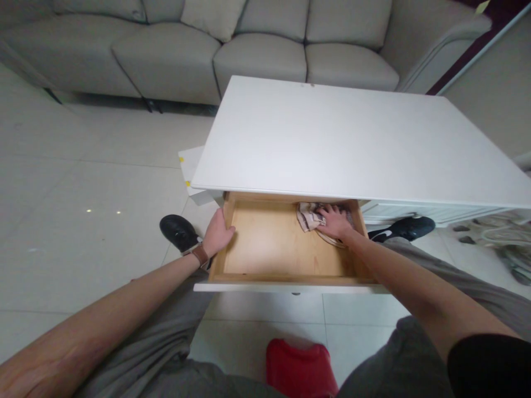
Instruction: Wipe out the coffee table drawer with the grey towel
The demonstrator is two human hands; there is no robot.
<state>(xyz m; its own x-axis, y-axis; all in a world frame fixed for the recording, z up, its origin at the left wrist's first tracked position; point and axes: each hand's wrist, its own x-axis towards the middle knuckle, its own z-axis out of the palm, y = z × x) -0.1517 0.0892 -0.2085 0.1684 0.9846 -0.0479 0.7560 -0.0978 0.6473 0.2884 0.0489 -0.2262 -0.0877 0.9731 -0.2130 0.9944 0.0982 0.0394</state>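
A wooden drawer (265,243) with a white front is pulled out from under the white table top (332,138). Inside it, at the back right, lies a patterned cloth (307,216). My right hand (335,221) presses down on this cloth, its fingers over the fabric. My left hand (219,233) grips the drawer's left side wall, thumb on the inner side and the other fingers hidden outside. A brown band is on my left wrist.
A grey sofa (261,58) stands behind the table. A white box (191,166) with yellow marks is at the table's left. A red stool (301,367) is below the drawer, between my legs. Shoes (514,249) lie on the floor at the right.
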